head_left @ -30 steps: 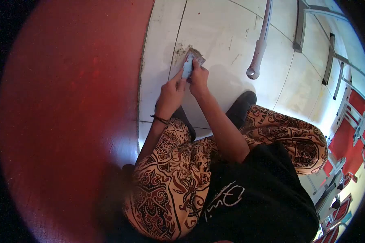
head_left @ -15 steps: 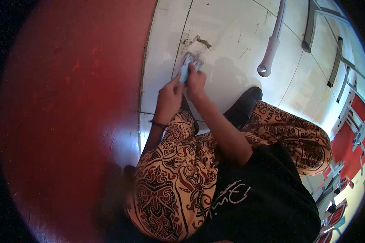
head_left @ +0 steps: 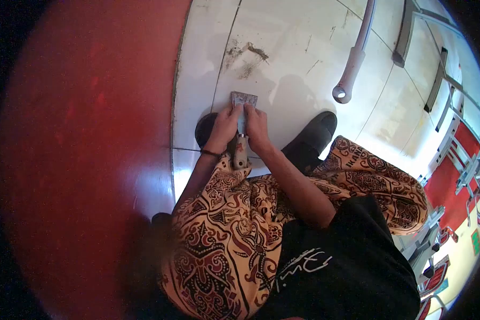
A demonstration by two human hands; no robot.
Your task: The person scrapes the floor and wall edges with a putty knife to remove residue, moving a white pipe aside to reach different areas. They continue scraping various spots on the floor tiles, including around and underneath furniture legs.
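I am crouched over a white tiled floor. Both hands hold a scraper with a flat grey blade and a pale handle that points back toward my knees. My left hand grips it from the left, with a dark band on the wrist. My right hand presses on it from the right. The blade's edge rests on the tile, a short way below a patch of dark dirt by a tile joint.
A red wall or panel fills the left side. A grey pipe lies on the floor at upper right, with metal chair legs beyond it. My black shoes and patterned trousers are below the hands.
The scraper and both hands have drawn back toward my knees, away from the dirt patch, which now lies uncovered. The handle has turned to point at me.
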